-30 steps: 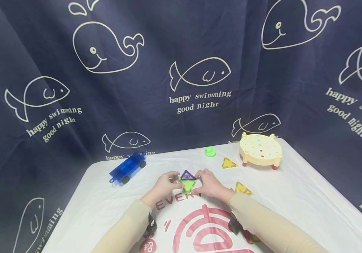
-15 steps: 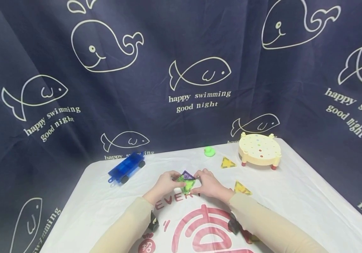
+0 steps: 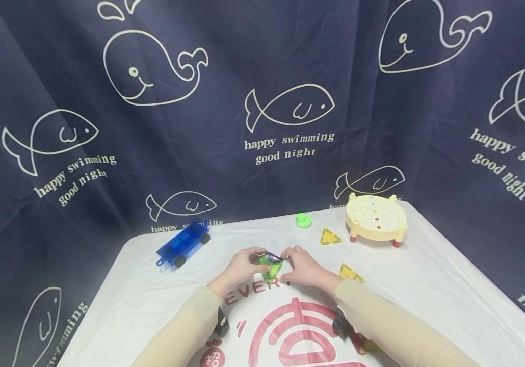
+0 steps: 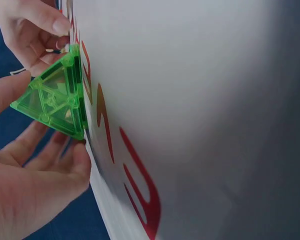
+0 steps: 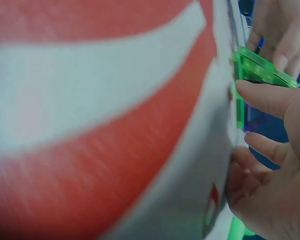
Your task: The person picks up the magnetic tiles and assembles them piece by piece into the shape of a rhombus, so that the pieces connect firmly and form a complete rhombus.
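Near the table's middle, several translucent triangular magnetic tiles join into a small, partly folded shape. A green tile [image 3: 271, 270] faces me, with a purple tile [image 3: 278, 258] leaning behind it. My left hand [image 3: 239, 267] pinches the green side; in the left wrist view its thumb is at the upper edge of the green tile [image 4: 52, 100] and its fingers curl below and behind. On the other side, my right hand [image 3: 307, 269] is cupped close to the tiles. In the right wrist view its thumb [image 5: 265, 97] overlaps the green frame, while its fingers sit just off the purple tile [image 5: 255, 117].
A blue toy wagon base [image 3: 183, 244] stands at the left. Toward the back are a green toy duck [image 3: 304, 220], a yellow triangle tile [image 3: 330, 236] and a round cream pegboard stand [image 3: 376, 218]. Another yellow tile [image 3: 351, 272] lies beside my right wrist.
The purple tile has tilted back and shows less of its face. My left fingers have shifted slightly right over the green side. My right thumb has drawn back a little.
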`<action>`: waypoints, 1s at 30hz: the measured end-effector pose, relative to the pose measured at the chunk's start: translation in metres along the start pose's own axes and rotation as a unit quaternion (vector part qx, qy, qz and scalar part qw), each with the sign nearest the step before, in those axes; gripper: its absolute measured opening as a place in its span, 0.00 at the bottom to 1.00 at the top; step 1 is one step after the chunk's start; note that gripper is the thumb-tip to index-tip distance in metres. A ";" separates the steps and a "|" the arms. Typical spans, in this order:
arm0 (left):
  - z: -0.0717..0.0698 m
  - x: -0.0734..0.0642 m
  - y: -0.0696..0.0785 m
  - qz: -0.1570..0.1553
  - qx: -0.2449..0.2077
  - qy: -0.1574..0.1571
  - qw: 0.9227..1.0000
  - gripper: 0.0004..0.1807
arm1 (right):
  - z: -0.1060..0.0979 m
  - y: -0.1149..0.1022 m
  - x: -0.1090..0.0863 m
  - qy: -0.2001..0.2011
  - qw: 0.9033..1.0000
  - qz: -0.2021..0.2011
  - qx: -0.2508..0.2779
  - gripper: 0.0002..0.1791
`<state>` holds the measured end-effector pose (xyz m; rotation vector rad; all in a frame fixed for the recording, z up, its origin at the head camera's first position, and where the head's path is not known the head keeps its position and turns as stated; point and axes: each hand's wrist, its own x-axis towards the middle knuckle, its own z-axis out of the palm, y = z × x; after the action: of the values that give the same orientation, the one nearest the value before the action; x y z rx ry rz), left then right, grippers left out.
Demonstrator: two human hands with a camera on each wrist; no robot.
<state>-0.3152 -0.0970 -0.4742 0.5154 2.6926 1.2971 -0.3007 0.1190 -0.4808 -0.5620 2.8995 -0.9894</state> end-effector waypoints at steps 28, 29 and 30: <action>-0.038 -0.040 -0.020 -0.021 0.039 0.047 0.998 0.22 | -0.094 0.040 -0.067 -0.066 0.994 -0.081 -0.015 0.18; -0.039 -0.041 -0.021 -0.019 0.036 0.048 0.998 0.22 | -0.096 0.041 -0.071 -0.073 0.994 -0.079 -0.024 0.20; -0.041 -0.042 -0.022 -0.019 0.032 0.050 0.998 0.21 | -0.098 0.042 -0.075 -0.079 0.993 -0.076 -0.035 0.22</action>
<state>-0.2910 -0.1546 -0.4680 0.4135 2.8188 1.2627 -0.2577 0.2333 -0.4346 -0.8349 2.7933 -0.8177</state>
